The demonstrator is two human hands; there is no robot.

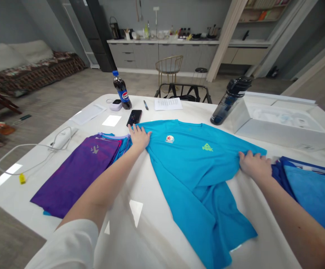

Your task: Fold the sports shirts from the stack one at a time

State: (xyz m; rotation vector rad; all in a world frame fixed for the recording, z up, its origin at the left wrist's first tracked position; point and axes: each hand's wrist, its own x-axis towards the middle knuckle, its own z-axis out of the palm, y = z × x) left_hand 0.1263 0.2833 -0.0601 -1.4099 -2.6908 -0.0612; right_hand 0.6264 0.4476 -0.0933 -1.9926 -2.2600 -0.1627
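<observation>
A turquoise T-shirt [190, 160] lies spread on the white table, its collar away from me and its lower part bunched in folds towards me. It bears a round badge and a green PEAK logo. My left hand [140, 137] rests flat with fingers apart on the left sleeve, beside a black phone [134, 117]. On the right sleeve's edge lies my right hand [255, 164], palm down, fingers slightly spread. Folded purple shirts [81, 175] are piled left of the T-shirt. To the right is a stack of folded blue shirts [310, 183], partly behind my right forearm.
A cola bottle [122, 91], a pen [146, 105] and a printed paper [168, 104] stand or lie along the table's far side. A dark drink bottle [229, 101] is beside a white box [280, 129]. A white power strip [63, 138] with a cable lies left.
</observation>
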